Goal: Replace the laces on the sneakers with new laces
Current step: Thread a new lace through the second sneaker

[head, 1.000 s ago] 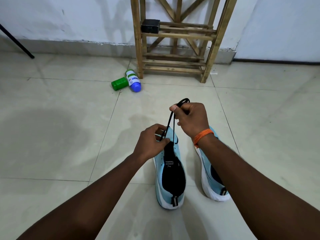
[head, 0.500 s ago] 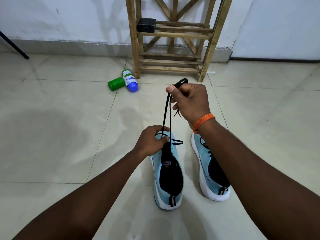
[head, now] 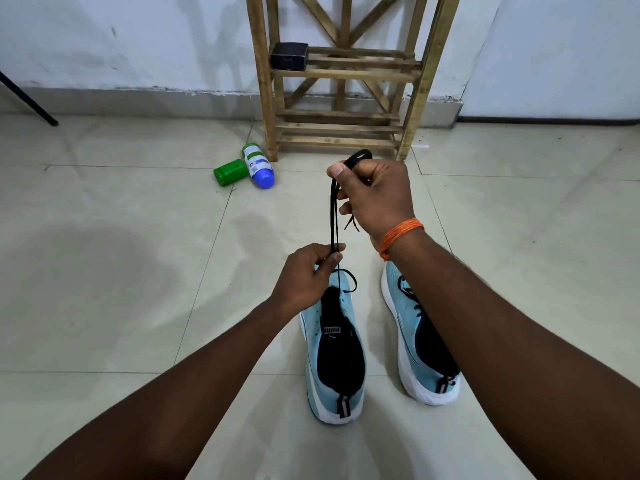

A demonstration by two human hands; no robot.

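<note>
Head view, nearest first: two bare forearms reach out over a glossy, pale tiled floor (head: 104, 271). Between them stands a light-blue knit sneaker with a thick white foam sole (head: 341, 358). Its heel points toward the person, its black tongue lies open, and its eyelet rows are bare along most of their length. Just beside it on the right is the matching second sneaker (head: 403, 327), partly under the right forearm, with black lace crossings showing on its upper.

At the toe end of the middle sneaker, the left hand (head: 304, 278) has its grip pinched on a flat black woven shoelace (head: 334, 216), thumb against fingertips. Two strands run up taut to the right hand (head: 375, 199), which has an orange thread band (head: 401, 233) at the wrist. Its grip is clamped round the lace's upper part, with a loop poking out above the fist and an end dangling below. A short loop of lace lies at the front eyelets.

My reading is that this shoe is at its toe-most eyelets, but whether the lace is leaving or entering cannot be told. The second shoe looks untouched, so most of the job is left.

Farther off, a green plastic bottle (head: 230, 172) and a white bottle with a blue cap (head: 258, 164) lie touching. They are beside a rough wooden slatted rack (head: 341, 74) holding a small black box (head: 289, 56), against a scuffed white wall (head: 121, 39).
</note>
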